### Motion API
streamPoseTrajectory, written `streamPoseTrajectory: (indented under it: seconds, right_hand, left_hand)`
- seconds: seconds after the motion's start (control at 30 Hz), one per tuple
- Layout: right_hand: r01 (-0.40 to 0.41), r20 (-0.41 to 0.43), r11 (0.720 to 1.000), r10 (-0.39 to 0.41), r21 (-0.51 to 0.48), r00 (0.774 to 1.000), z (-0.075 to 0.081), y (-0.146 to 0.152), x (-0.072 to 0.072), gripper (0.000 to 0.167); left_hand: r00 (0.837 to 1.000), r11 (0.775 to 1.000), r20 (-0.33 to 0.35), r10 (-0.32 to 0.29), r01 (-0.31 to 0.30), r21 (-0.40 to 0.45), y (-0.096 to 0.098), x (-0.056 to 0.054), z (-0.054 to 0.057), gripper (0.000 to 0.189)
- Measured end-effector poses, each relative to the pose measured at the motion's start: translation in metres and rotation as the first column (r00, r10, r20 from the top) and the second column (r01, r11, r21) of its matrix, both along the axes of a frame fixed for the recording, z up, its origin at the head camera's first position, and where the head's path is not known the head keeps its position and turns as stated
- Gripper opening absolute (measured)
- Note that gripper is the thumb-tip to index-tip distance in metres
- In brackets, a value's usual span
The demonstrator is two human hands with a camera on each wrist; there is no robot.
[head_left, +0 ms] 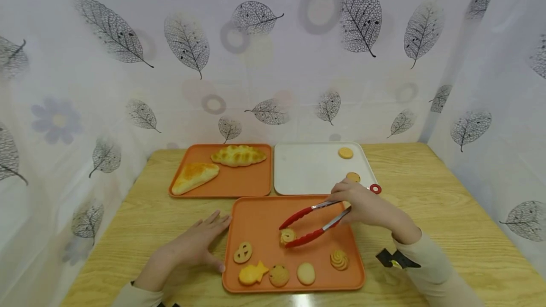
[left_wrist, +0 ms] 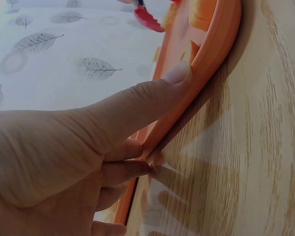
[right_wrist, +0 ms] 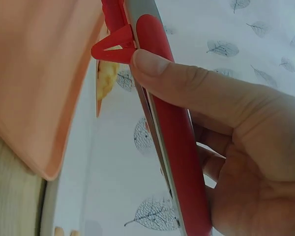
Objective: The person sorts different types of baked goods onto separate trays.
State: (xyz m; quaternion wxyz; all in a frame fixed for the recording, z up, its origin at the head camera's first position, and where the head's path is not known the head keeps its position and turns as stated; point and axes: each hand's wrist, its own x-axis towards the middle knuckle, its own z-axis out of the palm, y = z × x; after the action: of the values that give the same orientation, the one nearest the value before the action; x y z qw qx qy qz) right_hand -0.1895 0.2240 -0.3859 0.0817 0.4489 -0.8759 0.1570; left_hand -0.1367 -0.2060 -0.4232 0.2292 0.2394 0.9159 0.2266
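Note:
My right hand [head_left: 362, 205] grips red-and-silver tongs [head_left: 309, 238]; in the right wrist view its thumb presses the red handle [right_wrist: 174, 132]. The red tong tips stand on either side of a small cookie [head_left: 287, 236] on the front orange tray [head_left: 264, 214]; whether they squeeze it I cannot tell. At that tray's left edge is my left hand [head_left: 192, 245], fingers spread, its thumb [left_wrist: 137, 101] resting on the rim. A pretzel-shaped cookie [head_left: 242, 252], a star-tailed cookie [head_left: 252, 274], a speckled round cookie [head_left: 279, 275], an oval one [head_left: 305, 274] and a swirl cookie [head_left: 339, 259] lie there too.
Behind, a second orange tray [head_left: 245, 184] bears a triangular pastry [head_left: 195, 177] and a braided bread [head_left: 239, 156]. Beside it, a white tray [head_left: 303, 169] holds a plain round cookie [head_left: 345, 153] and a chip cookie [head_left: 353, 176]. A leaf-patterned curtain [head_left: 273, 70] surrounds the wooden table [head_left: 426, 188].

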Motion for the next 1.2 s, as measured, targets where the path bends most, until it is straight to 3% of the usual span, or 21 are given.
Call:
streamPoseTrajectory:
  seconds: [0.17, 0.5, 0.67, 0.83, 1.03, 1.2]
  right_hand:
    - [0.024, -0.084, 0.998, -0.028, -0.054, 0.996, 0.005, 0.012, -0.004, 0.047]
    - [0.206, -0.170, 0.973, -0.222, -0.107, 0.960, 0.011, 0.032, -0.008, 0.054]
    - [0.318, -0.145, 0.932, -0.344, -0.176, 0.928, 0.006, 0.039, -0.014, 0.054]
    - [0.442, -0.103, 0.875, -0.467, -0.196, 0.878, 0.002, 0.046, -0.020, 0.052]
    - [0.520, -0.083, 0.818, -0.552, -0.246, 0.830, -0.007, 0.054, -0.031, 0.052]
    - [0.564, -0.078, 0.792, -0.594, -0.234, 0.801, -0.011, 0.060, -0.040, 0.051]
  left_hand:
    - [1.000, 1.000, 0.002, 0.005, -0.005, -0.001, 0.001, 0.001, -0.001, 0.117]
    - [1.000, 1.000, 0.006, 0.019, -0.019, 0.004, 0.005, 0.009, 0.001, 0.116]
    - [1.000, 1.000, 0.006, 0.016, -0.016, 0.006, 0.008, 0.013, 0.001, 0.116]
    - [1.000, 1.000, -0.003, 0.021, -0.021, 0.007, 0.010, 0.015, 0.000, 0.116]
    - [1.000, 1.000, -0.004, 0.031, -0.031, 0.004, 0.012, 0.016, -0.001, 0.115]
    - [0.999, 0.999, -0.002, 0.041, -0.041, 0.007, 0.015, 0.018, 0.000, 0.115]
